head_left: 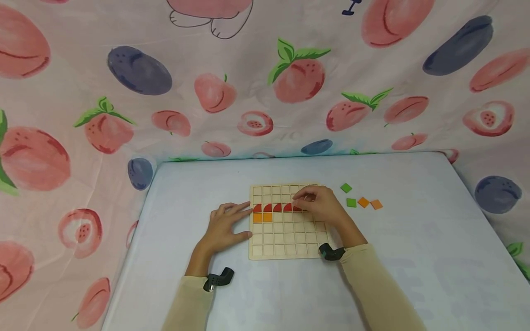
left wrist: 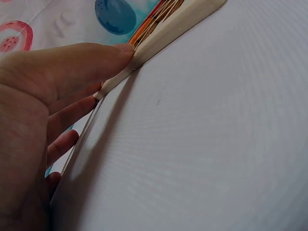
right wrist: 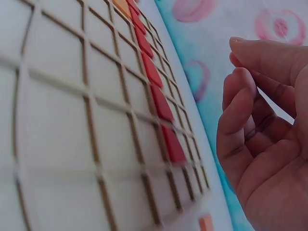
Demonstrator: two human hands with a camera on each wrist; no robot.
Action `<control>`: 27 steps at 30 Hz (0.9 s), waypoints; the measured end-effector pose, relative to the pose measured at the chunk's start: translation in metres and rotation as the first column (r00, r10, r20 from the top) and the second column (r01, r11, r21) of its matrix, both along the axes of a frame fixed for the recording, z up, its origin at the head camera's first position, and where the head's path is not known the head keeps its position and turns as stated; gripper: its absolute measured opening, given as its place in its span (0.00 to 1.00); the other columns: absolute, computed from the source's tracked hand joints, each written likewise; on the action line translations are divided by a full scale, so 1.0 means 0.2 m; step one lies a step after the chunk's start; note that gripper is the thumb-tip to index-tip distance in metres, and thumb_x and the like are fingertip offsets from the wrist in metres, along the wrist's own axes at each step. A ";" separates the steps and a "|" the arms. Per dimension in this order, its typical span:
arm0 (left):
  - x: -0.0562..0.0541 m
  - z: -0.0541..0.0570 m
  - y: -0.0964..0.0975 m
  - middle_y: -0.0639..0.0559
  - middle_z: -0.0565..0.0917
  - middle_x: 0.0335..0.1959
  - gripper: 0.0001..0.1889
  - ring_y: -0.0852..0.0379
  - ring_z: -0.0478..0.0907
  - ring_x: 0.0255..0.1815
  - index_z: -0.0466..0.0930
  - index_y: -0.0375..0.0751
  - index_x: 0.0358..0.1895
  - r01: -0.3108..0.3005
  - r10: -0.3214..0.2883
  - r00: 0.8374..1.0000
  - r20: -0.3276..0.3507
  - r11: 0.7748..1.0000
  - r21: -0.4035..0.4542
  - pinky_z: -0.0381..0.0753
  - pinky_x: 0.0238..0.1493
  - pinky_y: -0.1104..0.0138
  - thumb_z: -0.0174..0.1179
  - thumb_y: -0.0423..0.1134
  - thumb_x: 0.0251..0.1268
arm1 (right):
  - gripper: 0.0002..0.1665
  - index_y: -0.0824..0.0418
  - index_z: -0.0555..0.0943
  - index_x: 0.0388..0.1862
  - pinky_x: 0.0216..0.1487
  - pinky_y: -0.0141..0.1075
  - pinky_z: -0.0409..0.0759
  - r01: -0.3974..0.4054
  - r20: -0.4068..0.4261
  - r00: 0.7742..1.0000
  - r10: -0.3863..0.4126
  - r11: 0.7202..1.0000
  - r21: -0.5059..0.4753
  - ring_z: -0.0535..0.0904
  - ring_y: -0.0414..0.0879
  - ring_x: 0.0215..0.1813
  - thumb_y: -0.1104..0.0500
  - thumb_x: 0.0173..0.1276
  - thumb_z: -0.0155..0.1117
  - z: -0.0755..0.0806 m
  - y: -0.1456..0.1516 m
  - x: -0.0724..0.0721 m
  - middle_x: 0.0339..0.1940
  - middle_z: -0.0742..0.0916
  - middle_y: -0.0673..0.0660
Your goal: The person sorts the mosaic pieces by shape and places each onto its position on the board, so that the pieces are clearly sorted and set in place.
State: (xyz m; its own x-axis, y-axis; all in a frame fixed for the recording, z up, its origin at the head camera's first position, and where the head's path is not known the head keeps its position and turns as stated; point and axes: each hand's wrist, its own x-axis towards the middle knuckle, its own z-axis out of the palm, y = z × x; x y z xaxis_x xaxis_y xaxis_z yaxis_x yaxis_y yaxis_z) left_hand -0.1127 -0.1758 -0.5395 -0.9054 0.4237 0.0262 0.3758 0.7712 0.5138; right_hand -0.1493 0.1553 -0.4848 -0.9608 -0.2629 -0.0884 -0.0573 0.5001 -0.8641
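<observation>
A square wooden grid board (head_left: 285, 250) lies on the table. One of its rows holds several red quarter-round tiles (head_left: 277, 208), and two orange square tiles (head_left: 262, 217) sit in the row below at the left end. My left hand (head_left: 223, 230) rests at the board's left side, fingers spread, with fingertips and thumb (left wrist: 118, 55) touching its edge. Over the right part of the red row hovers my right hand (head_left: 320, 204), hiding some cells there. In the right wrist view its fingers (right wrist: 236, 115) are loosely curled, thumb near the index finger, and no tile shows between them.
Right of the board lie two green tiles (head_left: 351, 202) and two orange tiles (head_left: 376, 204), loose on the white table (head_left: 281, 294). A fruit-print cloth (head_left: 248, 55) hangs behind the table and along its sides. Each wrist wears a black camera (head_left: 331, 252).
</observation>
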 end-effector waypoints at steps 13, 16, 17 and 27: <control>0.00 0.00 0.00 0.66 0.66 0.78 0.36 0.50 0.60 0.75 0.74 0.60 0.73 -0.001 0.001 1.000 0.002 1.000 -0.006 0.58 0.65 0.47 0.68 0.59 0.59 | 0.10 0.54 0.89 0.44 0.37 0.35 0.79 0.137 -0.061 0.990 -0.130 0.982 0.128 0.80 0.48 0.41 0.52 0.67 0.73 0.03 0.33 -0.03 0.41 0.89 0.54; 0.00 0.00 0.00 0.66 0.67 0.78 0.36 0.50 0.60 0.75 0.74 0.60 0.73 0.000 0.000 1.000 0.000 1.000 -0.003 0.59 0.65 0.47 0.68 0.59 0.59 | 0.11 0.54 0.89 0.44 0.37 0.35 0.80 0.165 -0.078 0.985 -0.153 0.972 0.167 0.81 0.48 0.42 0.50 0.66 0.74 0.01 0.37 -0.03 0.42 0.90 0.55; 0.00 0.00 0.00 0.66 0.67 0.78 0.36 0.50 0.60 0.75 0.74 0.60 0.73 -0.001 0.001 1.000 -0.001 1.000 -0.002 0.59 0.64 0.47 0.68 0.59 0.59 | 0.12 0.55 0.89 0.44 0.37 0.36 0.80 0.172 -0.085 0.984 -0.159 0.969 0.176 0.81 0.48 0.43 0.50 0.66 0.74 0.01 0.38 -0.03 0.43 0.90 0.55; 0.00 -0.01 0.00 0.67 0.66 0.78 0.36 0.50 0.60 0.75 0.73 0.61 0.73 -0.002 0.002 1.000 0.006 1.000 -0.010 0.59 0.65 0.47 0.67 0.60 0.59 | 0.09 0.60 0.90 0.41 0.55 0.51 0.76 0.214 -0.216 0.963 -0.161 0.943 0.253 0.82 0.57 0.52 0.57 0.65 0.73 -0.08 0.42 -0.05 0.46 0.89 0.61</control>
